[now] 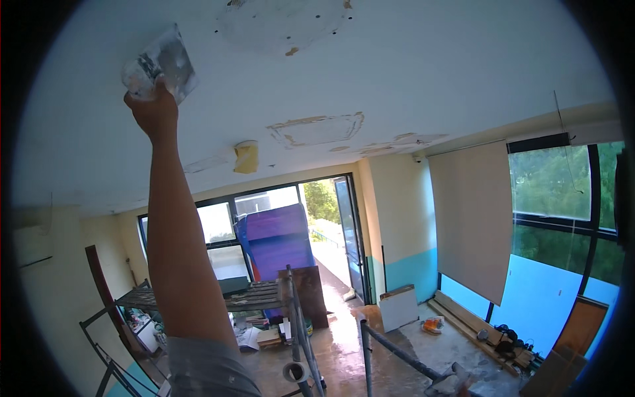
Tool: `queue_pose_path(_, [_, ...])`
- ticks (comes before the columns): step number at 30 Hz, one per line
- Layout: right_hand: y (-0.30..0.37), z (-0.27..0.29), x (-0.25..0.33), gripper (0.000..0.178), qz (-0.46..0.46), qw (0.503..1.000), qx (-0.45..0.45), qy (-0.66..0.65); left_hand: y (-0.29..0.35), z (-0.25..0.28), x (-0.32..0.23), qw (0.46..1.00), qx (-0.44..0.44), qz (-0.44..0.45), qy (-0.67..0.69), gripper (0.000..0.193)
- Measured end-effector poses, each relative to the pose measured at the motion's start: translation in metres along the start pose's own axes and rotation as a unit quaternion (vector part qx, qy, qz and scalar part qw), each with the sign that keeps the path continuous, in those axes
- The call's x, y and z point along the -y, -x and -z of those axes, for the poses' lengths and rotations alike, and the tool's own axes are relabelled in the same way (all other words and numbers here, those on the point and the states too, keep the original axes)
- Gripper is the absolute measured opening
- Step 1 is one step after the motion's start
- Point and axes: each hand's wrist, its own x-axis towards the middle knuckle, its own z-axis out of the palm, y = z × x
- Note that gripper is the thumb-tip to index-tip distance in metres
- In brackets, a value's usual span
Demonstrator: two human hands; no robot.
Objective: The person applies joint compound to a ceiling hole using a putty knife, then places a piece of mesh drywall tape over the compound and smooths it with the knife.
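My left arm reaches up in the left half of the view, with a grey sleeve at the lower edge. At its end my left hand (155, 109) is closed on a plastering trowel (177, 59), held up close to the white ceiling (251, 86). The trowel's flat, shiny blade is smeared with white and grey. Whether the blade touches the ceiling I cannot tell. To its right, the ceiling has a rough round patch (284, 23) with dark spots and chipped brown bits. My right hand does not show.
Metal scaffold rails (301, 331) stand below me, beside a slatted platform (254, 296). A blurred greyish thing (453, 382) lies by a rail at lower right. A yellow piece (247, 157) hangs from the ceiling. Beyond are an open door (347, 238), a roller blind (471, 221) and planks (473, 331).
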Motion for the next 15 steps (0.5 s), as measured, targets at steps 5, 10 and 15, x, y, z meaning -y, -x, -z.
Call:
queue_pose_path(5, [-0.012, 0.015, -0.004, 0.080, -0.008, 1.000, -0.027, -0.005, 0.024, -0.008, -0.013, 0.905, 0.117, -0.390, -0.123, 0.033])
queue_pose_path(10, [-0.044, 0.081, -0.029, 0.078, -0.023, 1.000, -0.021, -0.001, 0.025, -0.033, -0.053, 0.840, 0.152, -0.487, -0.187, 0.029])
queue_pose_path(15, [-0.062, 0.124, -0.052, 0.073, -0.070, 0.997, -0.023, 0.016, -0.005, -0.026, -0.070, 0.860, 0.068, -0.457, -0.217, 0.033])
